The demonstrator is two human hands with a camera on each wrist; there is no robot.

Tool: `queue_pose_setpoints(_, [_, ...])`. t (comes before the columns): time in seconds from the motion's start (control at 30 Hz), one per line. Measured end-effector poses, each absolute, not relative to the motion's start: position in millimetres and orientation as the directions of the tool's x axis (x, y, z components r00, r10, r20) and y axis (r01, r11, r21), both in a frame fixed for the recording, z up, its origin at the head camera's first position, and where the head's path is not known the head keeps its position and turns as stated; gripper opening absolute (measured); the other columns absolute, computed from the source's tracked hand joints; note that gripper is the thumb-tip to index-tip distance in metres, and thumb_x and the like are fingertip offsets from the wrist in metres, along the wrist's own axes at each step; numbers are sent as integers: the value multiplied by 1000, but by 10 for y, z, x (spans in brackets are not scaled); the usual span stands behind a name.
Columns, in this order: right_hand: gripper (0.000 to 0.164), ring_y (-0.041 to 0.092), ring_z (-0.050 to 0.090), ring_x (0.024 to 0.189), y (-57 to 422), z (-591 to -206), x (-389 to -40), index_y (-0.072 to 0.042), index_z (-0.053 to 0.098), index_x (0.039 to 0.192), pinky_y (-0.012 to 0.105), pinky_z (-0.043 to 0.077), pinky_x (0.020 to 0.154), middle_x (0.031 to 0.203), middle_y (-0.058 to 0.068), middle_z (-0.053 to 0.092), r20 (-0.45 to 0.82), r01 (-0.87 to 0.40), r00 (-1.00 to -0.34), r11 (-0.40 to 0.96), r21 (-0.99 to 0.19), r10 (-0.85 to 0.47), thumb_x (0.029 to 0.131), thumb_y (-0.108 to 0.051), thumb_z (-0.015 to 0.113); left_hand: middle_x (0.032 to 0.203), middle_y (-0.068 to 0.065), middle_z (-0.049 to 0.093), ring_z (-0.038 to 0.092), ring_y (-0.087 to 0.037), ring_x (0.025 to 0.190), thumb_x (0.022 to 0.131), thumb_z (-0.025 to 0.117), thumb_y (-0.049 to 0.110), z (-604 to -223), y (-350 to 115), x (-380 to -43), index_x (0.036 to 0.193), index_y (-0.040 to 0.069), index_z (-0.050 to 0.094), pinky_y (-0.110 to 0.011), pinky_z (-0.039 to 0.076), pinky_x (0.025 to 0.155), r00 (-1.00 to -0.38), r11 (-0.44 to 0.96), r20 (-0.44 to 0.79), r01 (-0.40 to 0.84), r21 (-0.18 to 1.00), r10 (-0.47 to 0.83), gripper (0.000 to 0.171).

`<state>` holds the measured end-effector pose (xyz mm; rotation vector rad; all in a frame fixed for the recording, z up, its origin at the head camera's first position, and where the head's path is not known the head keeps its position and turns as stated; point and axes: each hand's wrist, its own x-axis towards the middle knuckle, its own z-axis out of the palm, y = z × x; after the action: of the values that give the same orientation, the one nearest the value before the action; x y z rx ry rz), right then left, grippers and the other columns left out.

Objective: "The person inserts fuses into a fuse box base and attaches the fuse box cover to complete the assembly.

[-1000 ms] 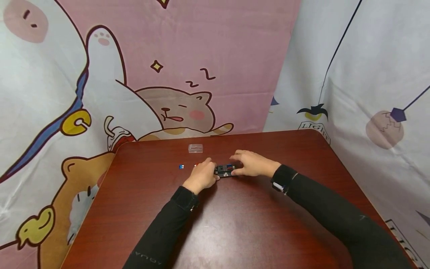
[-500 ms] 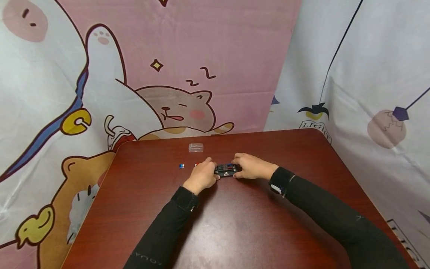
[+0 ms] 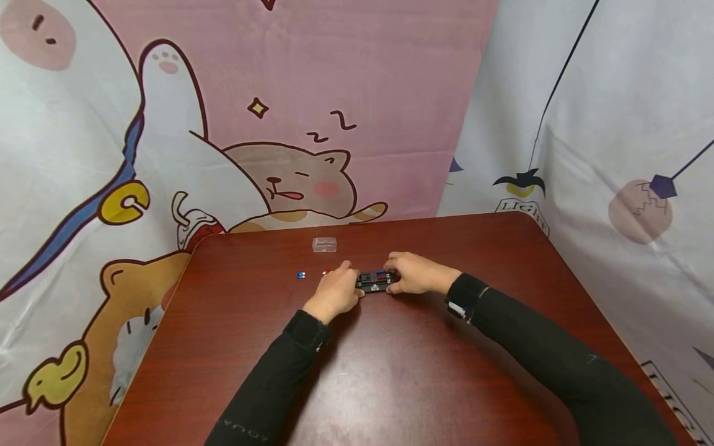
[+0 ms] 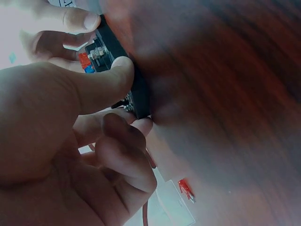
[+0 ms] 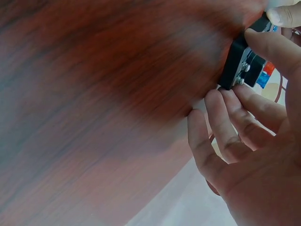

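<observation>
A black fuse block (image 3: 375, 282) lies on the table between both hands. Metal screw terminals show on it in the wrist views, and red and blue blade fuses (image 5: 263, 79) sit in it. My left hand (image 3: 336, 291) grips its left end, thumb on the near side and fingers behind. The right hand (image 3: 419, 274) holds the other end between thumb and fingers. In the right wrist view, the thumb presses the near edge of the block (image 5: 232, 61). Beyond the left hand lies a loose red blade fuse (image 4: 186, 189), partly hidden in the head view.
Farther left is a loose blue blade fuse (image 3: 301, 275). A clear plastic cover (image 3: 325, 244) stands behind the fuses, near the back of the brown table (image 3: 446, 359). Patterned cloth (image 3: 390, 124) hangs behind and beside the table.
My right hand's fingers have come in from a looser pose and closed round the right end of the fuse block. The left hand keeps its place.
</observation>
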<state>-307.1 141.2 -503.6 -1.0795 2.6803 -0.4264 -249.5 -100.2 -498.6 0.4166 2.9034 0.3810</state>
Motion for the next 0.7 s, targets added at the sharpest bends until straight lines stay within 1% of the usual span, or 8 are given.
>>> queue_pose_setpoints(0.2, [56, 16, 64, 101, 1391, -5008, -3071, -5, 72, 140, 40, 58, 94, 120, 4, 66, -123, -631, -706, 698, -340, -698, 98, -39, 85, 161, -16, 55, 72, -40, 127, 105, 78, 34, -4981, -1001, -2483, 150, 8, 68, -53, 60, 106, -944, 932, -143, 254, 258, 297, 52])
queue_pose_setpoints(0.43, [54, 16, 63, 100, 1380, -5026, -3076, -5, 73, 138, 40, 58, 94, 118, 2, 66, -115, -639, -704, 696, -327, -701, 97, -37, 85, 147, -14, 62, 75, -34, 110, 104, 79, 35, -5015, -1006, -2462, 147, 9, 70, -51, 62, 96, -942, 931, -110, 287, 227, 318, 51])
queue_pose_setpoints(0.6, [54, 16, 61, 98, 1376, -5028, -3081, -4, 73, 137, 39, 57, 93, 116, 2, 66, -112, -647, -700, 693, -319, -705, 97, -37, 85, 142, -13, 66, 77, -34, 107, 104, 80, 36, -5013, -1039, -2424, 143, 11, 72, -53, 64, 90, -939, 928, -71, 320, 191, 338, 47])
queue_pose_setpoints(0.7, [53, 16, 60, 98, 1371, -5031, -3090, -4, 73, 137, 39, 56, 92, 115, 2, 65, -110, -654, -696, 689, -310, -710, 97, -38, 84, 136, -12, 70, 77, -33, 106, 103, 80, 36, -4991, -1090, -2406, 140, 12, 74, -52, 64, 88, -938, 925, -49, 329, 188, 344, 45])
